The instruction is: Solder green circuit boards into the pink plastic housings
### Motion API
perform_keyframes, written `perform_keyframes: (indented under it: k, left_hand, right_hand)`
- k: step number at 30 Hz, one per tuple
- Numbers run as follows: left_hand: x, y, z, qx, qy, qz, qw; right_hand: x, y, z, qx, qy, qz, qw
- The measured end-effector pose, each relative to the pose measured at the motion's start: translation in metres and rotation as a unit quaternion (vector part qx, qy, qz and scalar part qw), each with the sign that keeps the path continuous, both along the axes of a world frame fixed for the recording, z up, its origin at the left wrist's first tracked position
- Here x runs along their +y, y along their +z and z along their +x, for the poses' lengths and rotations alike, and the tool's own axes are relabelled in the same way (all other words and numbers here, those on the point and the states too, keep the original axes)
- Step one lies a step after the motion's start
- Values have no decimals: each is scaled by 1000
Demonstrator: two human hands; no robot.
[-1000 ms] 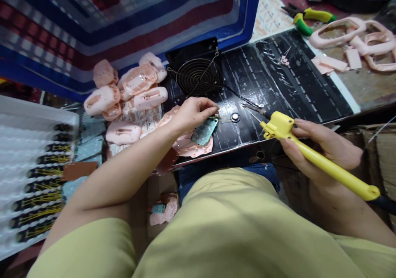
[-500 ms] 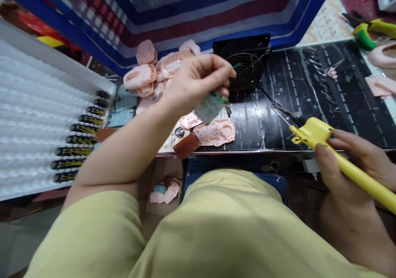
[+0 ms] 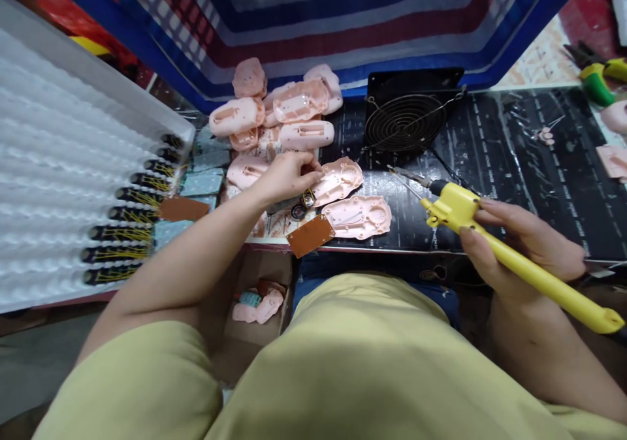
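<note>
My left hand (image 3: 287, 175) rests at the edge of the black work mat (image 3: 514, 166), its fingers pinched together beside a pink plastic shell (image 3: 340, 180). What they pinch is hidden under the hand. A small round speaker and a ring (image 3: 302, 205) lie just below the fingertips. A second pink shell (image 3: 360, 217) lies open side up in front. My right hand (image 3: 519, 241) is wrapped round a yellow soldering iron (image 3: 458, 208). The iron's metal tip (image 3: 399, 173) points left and hovers over the mat, apart from the shells.
A pile of pink shells (image 3: 274, 110) and a black fan (image 3: 406, 121) stand behind. A white tray (image 3: 73, 185) at the left holds several dark wired parts. A brown board (image 3: 309, 235) lies at the table edge. Green-handled pliers (image 3: 597, 74) lie far right. A striped crate (image 3: 343, 15) rises behind.
My left hand lifted the green circuit board off the mat, carried it left and came down beside the pink shells. The view swung left. The soldering iron stayed in my right hand.
</note>
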State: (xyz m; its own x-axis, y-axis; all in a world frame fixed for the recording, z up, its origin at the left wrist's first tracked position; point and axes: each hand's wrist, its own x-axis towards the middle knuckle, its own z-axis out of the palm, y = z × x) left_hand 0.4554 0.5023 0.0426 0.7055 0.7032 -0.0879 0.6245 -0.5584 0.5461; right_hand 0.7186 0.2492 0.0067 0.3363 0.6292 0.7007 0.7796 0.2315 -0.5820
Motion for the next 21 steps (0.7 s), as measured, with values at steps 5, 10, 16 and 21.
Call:
perform_keyframes:
  k: [5,10,16,21]
  left_hand:
    - [-1,-9,9,-28,-52,-15,998]
    - [-5,-4,29,-37,-149,-1,988]
    - [-15,5,44,41,-150,60,986]
    - [-19,6,49,71,-141,70,985]
  right_hand:
    - [9,3,-2,-58,31,22,998]
    - [12,2,3,-27,40,14,999]
    - [21,5,11,-49,102,-32,993]
    - [31,2,11,-38,177,0,984]
